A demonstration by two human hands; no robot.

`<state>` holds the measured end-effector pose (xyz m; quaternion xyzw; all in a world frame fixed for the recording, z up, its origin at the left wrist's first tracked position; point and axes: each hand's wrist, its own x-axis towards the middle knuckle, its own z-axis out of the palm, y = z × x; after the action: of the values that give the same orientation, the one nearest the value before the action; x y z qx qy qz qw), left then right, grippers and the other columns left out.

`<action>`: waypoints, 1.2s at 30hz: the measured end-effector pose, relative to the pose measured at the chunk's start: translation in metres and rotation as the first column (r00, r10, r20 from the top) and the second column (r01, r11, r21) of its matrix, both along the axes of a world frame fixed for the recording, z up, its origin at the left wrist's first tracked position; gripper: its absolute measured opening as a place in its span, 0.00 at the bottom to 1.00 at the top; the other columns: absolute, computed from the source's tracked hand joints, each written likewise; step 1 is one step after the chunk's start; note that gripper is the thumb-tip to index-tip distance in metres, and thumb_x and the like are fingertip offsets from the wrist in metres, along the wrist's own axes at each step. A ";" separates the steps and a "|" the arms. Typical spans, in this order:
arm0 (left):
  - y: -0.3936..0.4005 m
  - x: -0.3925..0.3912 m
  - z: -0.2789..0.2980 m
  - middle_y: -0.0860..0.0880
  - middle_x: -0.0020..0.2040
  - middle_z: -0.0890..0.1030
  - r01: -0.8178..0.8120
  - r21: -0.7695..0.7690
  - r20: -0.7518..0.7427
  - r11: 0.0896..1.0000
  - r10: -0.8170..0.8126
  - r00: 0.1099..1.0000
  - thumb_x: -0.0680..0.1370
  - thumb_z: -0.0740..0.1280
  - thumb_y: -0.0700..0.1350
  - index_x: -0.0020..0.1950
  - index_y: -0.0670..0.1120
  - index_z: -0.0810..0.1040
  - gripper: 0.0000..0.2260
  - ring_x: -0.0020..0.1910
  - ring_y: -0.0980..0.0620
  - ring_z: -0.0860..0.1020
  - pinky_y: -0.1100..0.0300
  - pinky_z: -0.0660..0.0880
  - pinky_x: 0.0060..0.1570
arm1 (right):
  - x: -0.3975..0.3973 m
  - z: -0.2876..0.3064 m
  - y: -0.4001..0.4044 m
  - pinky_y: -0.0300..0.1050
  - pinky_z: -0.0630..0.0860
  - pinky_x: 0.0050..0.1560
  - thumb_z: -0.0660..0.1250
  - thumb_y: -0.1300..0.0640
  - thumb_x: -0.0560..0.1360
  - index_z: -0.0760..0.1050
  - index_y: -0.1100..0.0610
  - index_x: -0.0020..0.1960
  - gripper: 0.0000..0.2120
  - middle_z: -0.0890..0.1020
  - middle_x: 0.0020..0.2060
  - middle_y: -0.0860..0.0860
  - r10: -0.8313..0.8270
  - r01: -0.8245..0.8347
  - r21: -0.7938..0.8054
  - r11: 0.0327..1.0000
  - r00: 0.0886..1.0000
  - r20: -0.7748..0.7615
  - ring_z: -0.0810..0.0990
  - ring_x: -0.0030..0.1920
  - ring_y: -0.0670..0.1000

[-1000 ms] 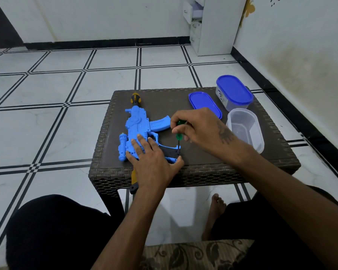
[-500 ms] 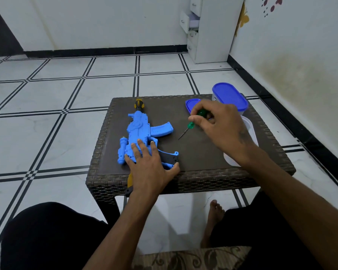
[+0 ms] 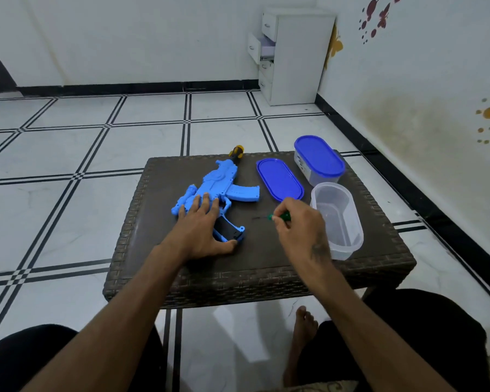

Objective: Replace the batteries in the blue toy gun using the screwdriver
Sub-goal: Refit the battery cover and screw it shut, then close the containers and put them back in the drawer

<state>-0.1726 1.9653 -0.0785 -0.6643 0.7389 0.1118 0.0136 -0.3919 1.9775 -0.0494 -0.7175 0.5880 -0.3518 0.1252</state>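
The blue toy gun (image 3: pixel 221 185) lies flat on the dark woven table (image 3: pixel 266 267), muzzle pointing away, with an orange and black tip at the far end. My left hand (image 3: pixel 201 230) rests flat on its rear part, fingers straight, thumb beside the black grip section. My right hand (image 3: pixel 297 222) holds the green-handled screwdriver (image 3: pixel 280 216) low over the table to the right of the gun; its thin shaft points left toward the gun, apart from it.
A loose blue lid (image 3: pixel 279 179) lies behind my right hand. A lidded container (image 3: pixel 318 159) stands at the back right, and an open clear tub (image 3: pixel 337 219) sits just right of my right hand. White drawers (image 3: pixel 292 55) stand in the far corner.
My right hand has carried the screwdriver from the gun's rear out to the right, then down close to the table. My left hand stayed on the gun.
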 end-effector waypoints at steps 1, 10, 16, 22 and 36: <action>-0.003 0.003 0.001 0.44 0.80 0.41 0.012 0.009 0.010 1.000 -0.012 1.000 0.63 0.54 0.76 0.80 0.46 0.43 0.55 0.78 0.44 0.40 0.40 0.42 0.74 | 0.001 -0.004 0.001 0.47 0.81 0.42 0.71 0.62 0.75 0.74 0.54 0.42 0.07 0.78 0.39 0.48 -0.007 0.007 0.011 1.000 1.000 -0.001 0.77 0.39 0.46; -0.003 0.015 -0.003 0.46 0.80 0.40 0.066 0.008 0.038 0.998 -0.067 0.997 0.60 0.49 0.77 0.80 0.47 0.39 0.56 0.78 0.46 0.39 0.41 0.43 0.75 | 0.000 -0.033 0.001 0.45 0.78 0.52 0.68 0.62 0.76 0.78 0.52 0.51 0.07 0.75 0.51 0.48 0.041 0.006 0.220 0.976 0.977 -0.208 0.78 0.48 0.49; -0.004 0.012 0.003 0.45 0.80 0.39 0.057 0.027 0.004 0.998 -0.057 0.998 0.60 0.48 0.79 0.79 0.47 0.37 0.57 0.78 0.47 0.39 0.42 0.39 0.75 | 0.003 -0.031 -0.006 0.42 0.75 0.52 0.65 0.59 0.78 0.79 0.52 0.52 0.06 0.76 0.51 0.50 0.119 -0.024 0.267 0.963 0.931 -0.344 0.76 0.52 0.50; -0.005 0.004 0.015 0.47 0.80 0.46 0.045 -0.117 -0.105 0.992 -0.058 0.993 0.64 0.47 0.77 0.80 0.49 0.42 0.51 0.79 0.50 0.43 0.48 0.41 0.76 | 0.006 0.005 -0.045 0.46 0.78 0.49 0.64 0.56 0.79 0.78 0.53 0.52 0.05 0.78 0.48 0.51 0.055 0.031 0.218 0.976 0.925 -0.375 0.77 0.47 0.50; -0.002 0.024 0.008 0.56 0.61 0.79 -0.130 -0.370 -0.338 0.920 -0.003 0.941 0.78 0.65 0.50 0.60 0.51 0.81 0.13 0.61 0.54 0.76 0.53 0.75 0.58 | 0.012 -0.003 -0.174 0.54 0.75 0.60 0.69 0.34 0.70 0.59 0.55 0.75 0.43 0.73 0.67 0.57 0.238 0.185 0.531 0.827 0.741 -0.628 0.74 0.64 0.58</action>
<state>-0.1482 1.9631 -0.0706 -0.6494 0.7157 0.0743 -0.2459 -0.3797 1.8034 -0.0525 -0.7339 0.6583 0.1213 0.1155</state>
